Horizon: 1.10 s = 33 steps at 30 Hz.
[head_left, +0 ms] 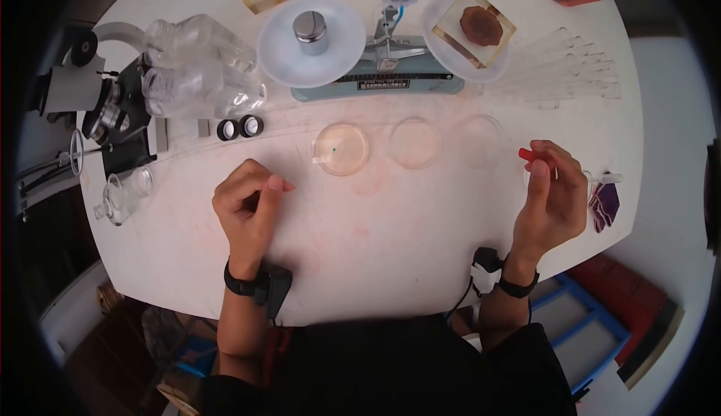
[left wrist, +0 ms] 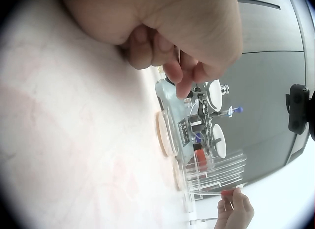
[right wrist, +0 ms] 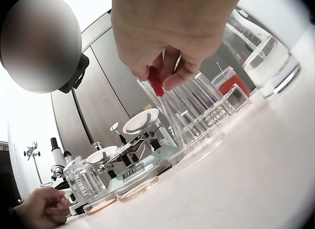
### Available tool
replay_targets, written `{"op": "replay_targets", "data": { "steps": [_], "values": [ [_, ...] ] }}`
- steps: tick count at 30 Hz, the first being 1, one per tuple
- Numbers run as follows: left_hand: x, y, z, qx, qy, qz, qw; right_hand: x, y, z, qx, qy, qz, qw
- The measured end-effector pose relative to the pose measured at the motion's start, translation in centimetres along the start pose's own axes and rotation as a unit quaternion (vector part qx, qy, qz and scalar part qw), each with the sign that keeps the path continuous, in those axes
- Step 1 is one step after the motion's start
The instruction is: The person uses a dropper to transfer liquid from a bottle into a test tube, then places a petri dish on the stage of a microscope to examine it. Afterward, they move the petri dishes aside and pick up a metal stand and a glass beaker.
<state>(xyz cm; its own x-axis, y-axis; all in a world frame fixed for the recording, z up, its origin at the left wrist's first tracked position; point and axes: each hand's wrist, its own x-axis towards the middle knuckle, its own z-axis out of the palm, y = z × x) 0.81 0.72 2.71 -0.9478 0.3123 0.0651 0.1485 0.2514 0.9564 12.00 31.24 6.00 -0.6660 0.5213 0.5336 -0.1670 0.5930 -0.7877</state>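
Observation:
My right hand (head_left: 552, 194) pinches the red rubber bulb (head_left: 527, 155) of a dropper; in the left wrist view its thin glass tube (left wrist: 205, 193) runs from the bulb towards the table. My left hand (head_left: 251, 202) is loosely curled low over the table, with nothing visible in its grasp. Between the hands lie a petri dish (head_left: 349, 159) with a white label and a green dot, a second peach-tinted petri dish (head_left: 414, 143), and a clear petri dish (head_left: 481, 142), the one nearest my right hand.
Behind the dishes stands a balance (head_left: 383, 84), a metal weight (head_left: 310, 31) on one pan and a clear block (head_left: 477, 29) on the other. Racked test tubes (head_left: 574, 63) are at right, above a purple cloth (head_left: 604, 206). Clear bottles (head_left: 199, 89) and a microscope (head_left: 98, 93) are at left.

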Motion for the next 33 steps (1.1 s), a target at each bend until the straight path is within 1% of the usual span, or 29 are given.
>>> {"op": "replay_targets", "data": {
  "steps": [8,14,23,28,33],
  "values": [
    [0.01,-0.02,0.05,-0.013,0.000,0.013,1.000,-0.16,0.17,0.07,0.013,0.011,0.007,1.000],
    [-0.06,-0.20,0.00,-0.021,0.000,0.008,1.000,-0.19,0.60,0.21,0.012,0.016,0.012,1.000],
    [-0.03,-0.26,0.05,-0.018,-0.001,0.010,1.000,-0.23,0.49,0.17,0.008,0.018,0.024,1.000],
    [-0.02,-0.09,0.04,-0.011,-0.002,0.000,1.000,-0.21,0.58,0.19,0.009,0.016,0.018,1.000],
    [0.02,-0.02,0.06,-0.004,-0.003,0.006,1.000,-0.22,0.51,0.10,0.002,0.016,0.018,1.000]
  ]
}}
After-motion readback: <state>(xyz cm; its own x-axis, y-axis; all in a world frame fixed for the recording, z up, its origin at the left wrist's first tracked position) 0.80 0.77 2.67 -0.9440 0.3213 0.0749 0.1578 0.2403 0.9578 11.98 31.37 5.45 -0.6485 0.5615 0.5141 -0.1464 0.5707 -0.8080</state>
